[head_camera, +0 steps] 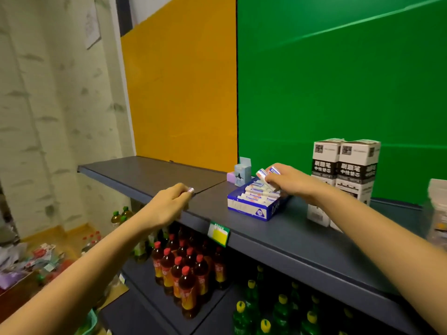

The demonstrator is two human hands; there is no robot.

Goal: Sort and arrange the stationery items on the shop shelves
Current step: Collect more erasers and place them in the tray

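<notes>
Stationery sticks sit packed in the blue box directly under your right hand, so that's the nearer hand by a wide margin. Your left hand is well off to the left of the box, over the front edge of the shelf. Right hand pinches two sticks at the fingertips, tilted up, just above the packed row. Left hand is curled round one small piece; only a whitish tip shows, so I can't say it's the same item. Sticks in the box lie flat, side by side, long axes running roughly left-right between your hands. My read: the held pair needs turning to that line before it goes in. Whether the box has a free slot I can't tell, since your right fingers cover its far end. Beyond your right hand stand two tall black-and-white cartons, lower parts hidden by your forearm. Just left of your right fingertips is a pale blue carton with a purple thing close against it, too blurred to name. Stack far right of your right arm is cut off by the frame.
</notes>
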